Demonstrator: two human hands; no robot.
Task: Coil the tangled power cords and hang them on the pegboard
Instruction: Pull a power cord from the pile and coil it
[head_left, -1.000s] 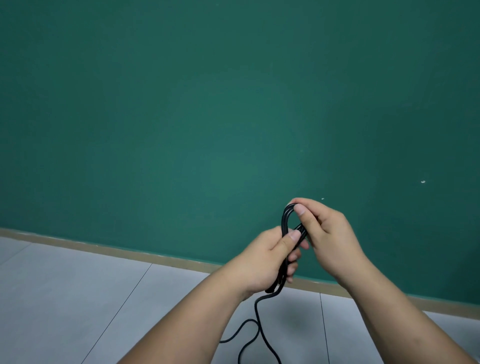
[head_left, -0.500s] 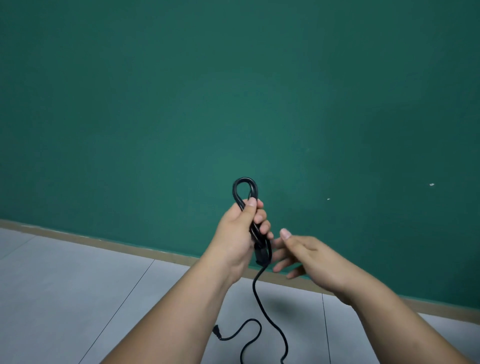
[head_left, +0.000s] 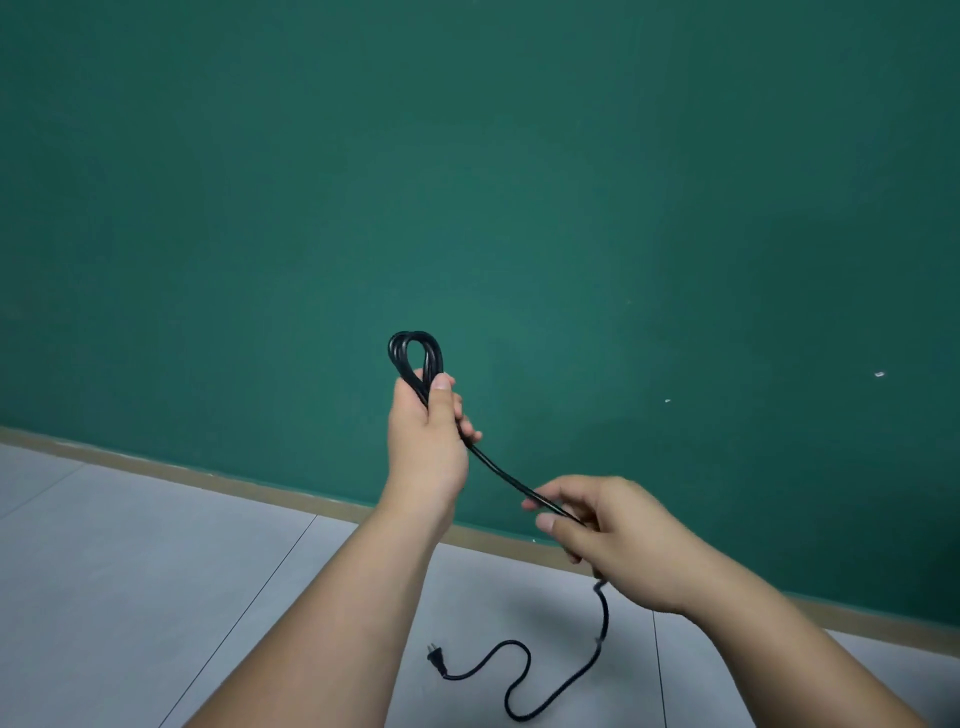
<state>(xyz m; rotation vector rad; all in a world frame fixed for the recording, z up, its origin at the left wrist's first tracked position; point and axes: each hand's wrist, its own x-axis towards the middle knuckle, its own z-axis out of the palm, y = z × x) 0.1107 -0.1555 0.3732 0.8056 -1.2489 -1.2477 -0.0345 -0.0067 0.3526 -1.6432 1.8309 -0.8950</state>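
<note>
Before the green wall (head_left: 467, 182), left hand (head_left: 426, 441) grips the coiled cord (head_left: 415, 358), right hand (head_left: 618, 540) fingers pinching its tail.

From my seat, the left hand (head_left: 426, 441) sits up in front of the wall (head_left: 467, 182), with the cord (head_left: 498, 467) looping above it. The cord slants down and right into the right hand (head_left: 618, 540), which is lower and nearer. Below that it trails across the floor (head_left: 130, 545), and its plug (head_left: 435, 661) lies between the forearms.
</note>
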